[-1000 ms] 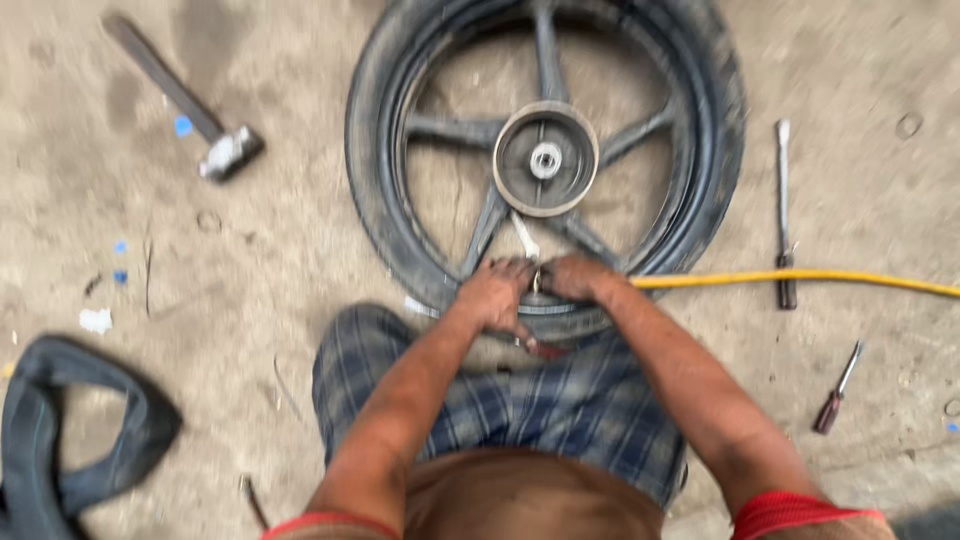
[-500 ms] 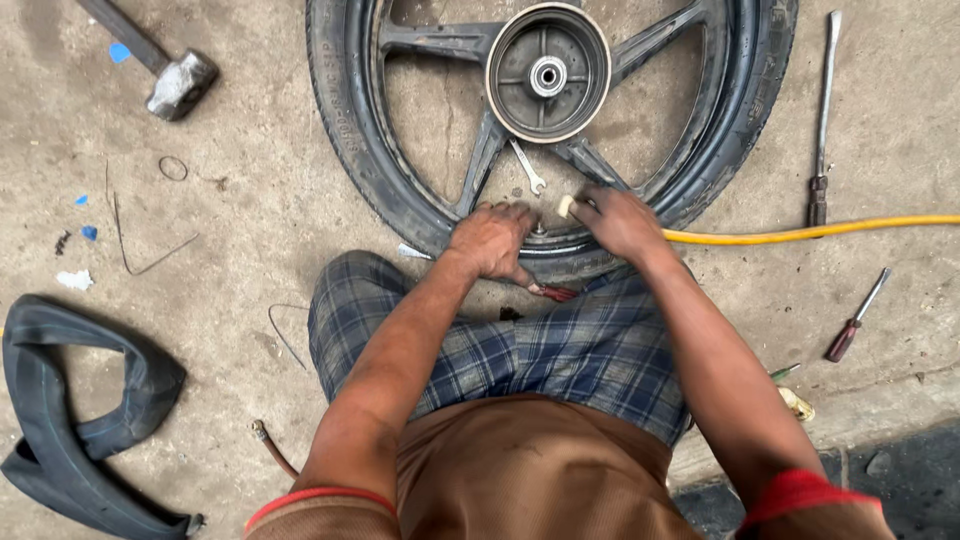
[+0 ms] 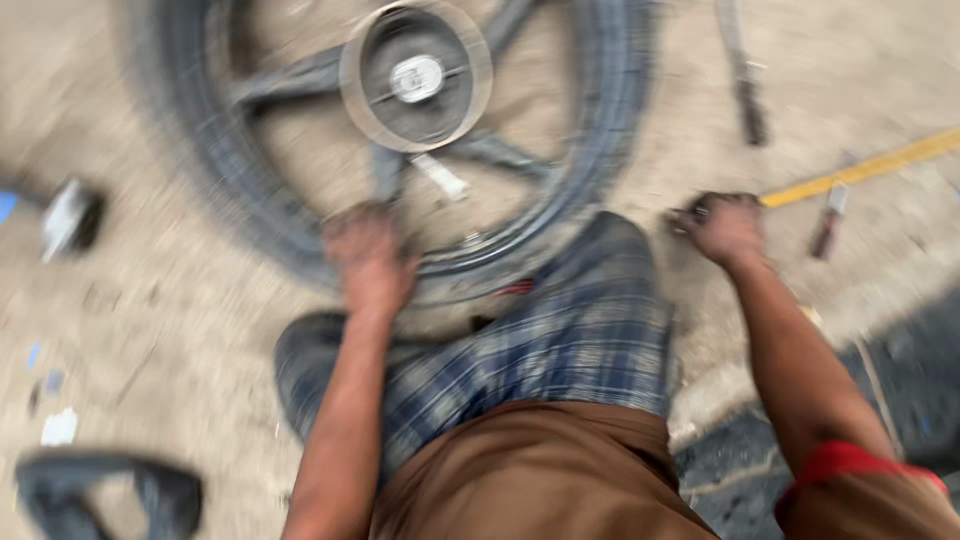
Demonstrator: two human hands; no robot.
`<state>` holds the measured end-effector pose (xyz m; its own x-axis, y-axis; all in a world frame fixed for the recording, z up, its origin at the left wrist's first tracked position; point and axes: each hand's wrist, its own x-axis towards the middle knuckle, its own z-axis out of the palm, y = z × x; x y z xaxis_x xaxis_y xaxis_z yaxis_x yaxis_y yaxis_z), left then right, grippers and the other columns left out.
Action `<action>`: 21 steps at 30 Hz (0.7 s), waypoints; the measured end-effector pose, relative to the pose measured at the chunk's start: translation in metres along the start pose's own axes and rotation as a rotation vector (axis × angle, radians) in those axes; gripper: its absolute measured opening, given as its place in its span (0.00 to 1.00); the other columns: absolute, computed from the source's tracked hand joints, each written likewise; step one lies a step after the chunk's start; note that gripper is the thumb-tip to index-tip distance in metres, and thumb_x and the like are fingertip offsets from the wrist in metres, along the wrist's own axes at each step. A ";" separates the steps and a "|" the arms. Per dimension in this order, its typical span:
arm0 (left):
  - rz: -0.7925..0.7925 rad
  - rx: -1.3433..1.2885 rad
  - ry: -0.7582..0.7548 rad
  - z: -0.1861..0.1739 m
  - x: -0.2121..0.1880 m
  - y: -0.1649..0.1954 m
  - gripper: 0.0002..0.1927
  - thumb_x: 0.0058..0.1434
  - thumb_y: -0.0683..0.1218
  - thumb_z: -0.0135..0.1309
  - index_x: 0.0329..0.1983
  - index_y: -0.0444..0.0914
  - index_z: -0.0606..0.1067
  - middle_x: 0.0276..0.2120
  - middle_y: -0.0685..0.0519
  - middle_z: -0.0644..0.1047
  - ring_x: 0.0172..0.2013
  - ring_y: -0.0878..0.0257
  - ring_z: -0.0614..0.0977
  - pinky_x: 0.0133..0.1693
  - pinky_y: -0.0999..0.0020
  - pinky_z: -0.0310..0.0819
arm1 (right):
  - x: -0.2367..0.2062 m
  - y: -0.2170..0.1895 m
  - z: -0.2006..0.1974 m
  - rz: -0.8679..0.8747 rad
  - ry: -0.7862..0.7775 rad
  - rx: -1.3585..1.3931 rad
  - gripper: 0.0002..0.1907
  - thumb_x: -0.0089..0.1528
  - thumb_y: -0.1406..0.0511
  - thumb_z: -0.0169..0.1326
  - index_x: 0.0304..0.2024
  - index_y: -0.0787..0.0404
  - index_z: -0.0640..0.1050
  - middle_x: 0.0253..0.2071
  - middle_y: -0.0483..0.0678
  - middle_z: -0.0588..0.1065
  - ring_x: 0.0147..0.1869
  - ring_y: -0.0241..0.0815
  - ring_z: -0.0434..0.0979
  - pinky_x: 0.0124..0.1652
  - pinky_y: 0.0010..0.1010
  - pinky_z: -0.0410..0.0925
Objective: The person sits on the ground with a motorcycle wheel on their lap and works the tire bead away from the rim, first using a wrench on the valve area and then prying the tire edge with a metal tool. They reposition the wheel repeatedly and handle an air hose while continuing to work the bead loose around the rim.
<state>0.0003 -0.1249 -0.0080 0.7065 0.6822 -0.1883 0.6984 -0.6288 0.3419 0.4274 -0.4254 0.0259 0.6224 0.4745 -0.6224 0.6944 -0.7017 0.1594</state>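
Left hand (image 3: 368, 258) is pressed down on the tyre (image 3: 250, 215) rim edge, fingers curled over it. Right hand (image 3: 725, 228), off beside the knee, looks closed round something dark by the yellow hose (image 3: 870, 165) — too blurry to tell. Leaning hard, that left palm could slip inward.

From my feed this reads as a roadside or open-yard tyre repair spot, not an indoor shop. The ground is rough, dusty bare concrete (image 3: 180, 330) with scraps lying about. A black motorcycle wheel with cast spokes and a round metal hub (image 3: 415, 78) lies flat on it. Hand tools are scattered loose around it: a long dark metal lever bar (image 3: 742, 75), a small screwdriver-like tool (image 3: 829, 222), a blurred hammer head (image 3: 68, 215). A yellow hose (image 3: 868, 166) crosses the floor, and a limp black rubber inner tube (image 3: 105, 495) lies nearby.
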 end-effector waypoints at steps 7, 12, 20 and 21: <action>-0.140 0.085 0.056 -0.002 0.008 -0.021 0.38 0.58 0.58 0.64 0.69 0.38 0.72 0.75 0.43 0.65 0.76 0.44 0.58 0.74 0.39 0.38 | -0.060 -0.011 0.044 0.190 0.638 0.347 0.17 0.63 0.58 0.61 0.48 0.63 0.82 0.54 0.59 0.75 0.61 0.62 0.68 0.60 0.52 0.60; -0.115 0.133 0.050 0.002 0.011 -0.032 0.33 0.65 0.61 0.59 0.66 0.35 0.73 0.71 0.41 0.67 0.77 0.42 0.59 0.76 0.41 0.37 | -0.100 0.003 0.079 0.686 0.649 0.919 0.12 0.63 0.63 0.59 0.43 0.65 0.81 0.46 0.58 0.77 0.51 0.55 0.79 0.53 0.40 0.71; -0.094 0.184 0.070 0.009 0.010 -0.040 0.30 0.66 0.61 0.53 0.60 0.34 0.77 0.66 0.41 0.73 0.75 0.41 0.64 0.75 0.36 0.35 | -0.119 0.062 0.111 1.287 0.765 0.977 0.12 0.62 0.62 0.60 0.44 0.63 0.81 0.44 0.55 0.81 0.49 0.51 0.82 0.52 0.38 0.71; -0.095 0.161 0.082 0.010 0.009 -0.043 0.29 0.68 0.61 0.51 0.60 0.34 0.77 0.66 0.41 0.74 0.75 0.40 0.64 0.75 0.35 0.35 | -0.120 0.069 0.109 1.319 0.749 0.980 0.12 0.64 0.62 0.59 0.45 0.62 0.81 0.46 0.55 0.81 0.50 0.50 0.82 0.54 0.38 0.71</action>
<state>-0.0218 -0.0957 -0.0336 0.6297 0.7651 -0.1347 0.7752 -0.6076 0.1730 0.3608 -0.5889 0.0280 0.7359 -0.6770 0.0108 -0.6097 -0.6695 -0.4242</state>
